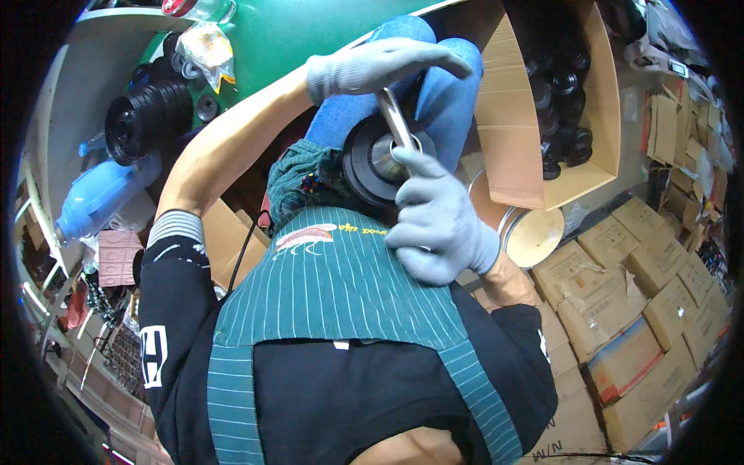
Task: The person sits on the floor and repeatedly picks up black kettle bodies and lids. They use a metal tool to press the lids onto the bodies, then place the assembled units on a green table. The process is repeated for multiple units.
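Note:
A black round part with a bright metal hub (358, 164) rests in my lap against my apron and jeans. A shiny metal rod (395, 118) slants up from its centre. My right hand (438, 221), in a grey glove, is closed at the right side of the part, with thumb and forefinger around the rod's lower end. Above, my left hand (380, 68), also gloved in grey, lies flat with fingers stretched out together. Its underside meets the rod's upper end; whether it presses on it I cannot tell.
An open cardboard box (511, 116) of black round parts stands at the right of my knees. Stacked black discs (147, 116) and a blue bottle (101, 198) are on the left. A round tin (535, 236) and taped cartons (620, 248) stand right. Ahead is a green surface (302, 31).

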The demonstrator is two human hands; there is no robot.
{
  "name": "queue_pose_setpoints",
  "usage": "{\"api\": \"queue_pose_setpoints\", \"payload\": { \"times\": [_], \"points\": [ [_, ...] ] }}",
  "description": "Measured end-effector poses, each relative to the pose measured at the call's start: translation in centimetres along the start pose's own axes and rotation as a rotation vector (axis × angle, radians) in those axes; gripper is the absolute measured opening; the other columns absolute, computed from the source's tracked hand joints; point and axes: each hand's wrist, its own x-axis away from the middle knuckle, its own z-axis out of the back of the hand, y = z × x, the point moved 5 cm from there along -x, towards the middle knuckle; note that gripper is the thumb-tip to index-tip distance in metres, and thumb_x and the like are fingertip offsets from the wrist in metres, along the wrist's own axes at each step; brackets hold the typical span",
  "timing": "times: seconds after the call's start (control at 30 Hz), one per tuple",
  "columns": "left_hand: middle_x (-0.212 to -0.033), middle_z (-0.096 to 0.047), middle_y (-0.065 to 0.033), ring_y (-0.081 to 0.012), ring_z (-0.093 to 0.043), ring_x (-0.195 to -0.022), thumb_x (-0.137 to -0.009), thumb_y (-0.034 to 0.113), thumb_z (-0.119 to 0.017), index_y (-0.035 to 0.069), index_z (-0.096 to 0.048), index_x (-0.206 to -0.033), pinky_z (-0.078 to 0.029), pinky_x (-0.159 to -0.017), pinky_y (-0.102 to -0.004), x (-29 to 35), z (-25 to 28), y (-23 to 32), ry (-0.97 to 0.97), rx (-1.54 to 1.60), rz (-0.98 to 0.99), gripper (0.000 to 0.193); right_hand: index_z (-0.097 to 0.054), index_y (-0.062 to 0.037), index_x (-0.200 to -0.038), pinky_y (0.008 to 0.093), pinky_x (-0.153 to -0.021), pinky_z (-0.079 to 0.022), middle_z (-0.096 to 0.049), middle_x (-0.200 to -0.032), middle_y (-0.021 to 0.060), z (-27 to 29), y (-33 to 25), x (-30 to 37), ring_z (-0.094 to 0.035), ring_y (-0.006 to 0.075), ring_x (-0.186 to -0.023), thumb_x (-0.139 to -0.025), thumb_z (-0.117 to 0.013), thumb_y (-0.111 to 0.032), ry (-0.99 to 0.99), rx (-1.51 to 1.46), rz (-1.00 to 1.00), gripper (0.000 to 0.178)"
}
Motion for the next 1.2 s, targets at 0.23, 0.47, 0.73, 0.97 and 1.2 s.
{"api": "queue_pose_setpoints", "payload": {
  "times": [0.23,0.47,0.73,0.97,1.2],
  "points": [
    [-0.148,-0.066,-0.0137,-0.0296,-0.058,-0.142,-0.116,0.042,-0.042,0.006,-0.069,-0.142,-0.036,-0.128,-0.0433,-9.3,-7.4,-0.5,-0.416,0.110,-0.198,0.052,-0.062,-0.0100,-0.066,0.0452,-0.063,-0.054,-0.058,-0.056,0.0092,-4.4,0.2,-9.0,-0.064,0.0301,-0.054,-0.086,-0.068,-0.035,-0.302,0.170,-0.090,0.033],
    [-0.143,-0.064,-0.0213,-0.0352,-0.057,-0.138,-0.112,0.037,-0.051,0.002,-0.066,-0.139,-0.043,-0.119,-0.0475,-7.6,-2.9,-1.9,0.096,-0.437,-0.231,0.047,-0.078,-0.0092,-0.120,0.0368,-0.087,-0.059,-0.078,-0.101,0.0153,0.7,1.8,-7.3,-0.076,0.0272,-0.095,-0.097,-0.070,-0.046,0.059,-0.443,-0.284,0.044],
    [-0.114,-0.075,-0.0174,-0.0309,-0.075,-0.103,-0.104,0.030,-0.066,0.006,-0.071,-0.129,-0.059,-0.089,-0.0405,5.5,4.3,11.8,0.354,-0.714,0.223,0.035,-0.012,-0.0104,-0.174,0.0609,-0.132,-0.016,-0.022,-0.175,0.0290,1.6,9.2,-5.2,-0.022,0.0431,-0.162,-0.107,-0.014,-0.077,0.793,-1.660,-0.233,0.095],
    [-0.080,-0.076,-0.0191,-0.0334,-0.077,-0.073,-0.096,0.042,-0.062,0.007,-0.080,-0.079,-0.061,-0.070,-0.0476,3.6,-10.2,12.7,-0.188,-1.512,0.556,0.043,0.009,-0.0153,-0.175,0.0635,-0.129,-0.009,-0.025,-0.172,0.0333,0.7,12.1,-6.5,-0.014,0.0455,-0.165,-0.094,-0.027,-0.090,0.789,-1.515,-0.288,0.115],
    [-0.073,-0.074,-0.0113,-0.0274,-0.076,-0.064,-0.097,0.040,-0.070,0.010,-0.072,-0.088,-0.059,-0.054,-0.0408,3.2,-11.8,8.0,0.342,-1.682,0.662,0.031,0.011,-0.0150,-0.174,0.0678,-0.129,-0.007,-0.026,-0.172,0.0341,1.5,13.8,-5.7,-0.016,0.0494,-0.163,-0.094,-0.027,-0.092,0.853,-1.580,-0.282,0.117]
  ]
}}
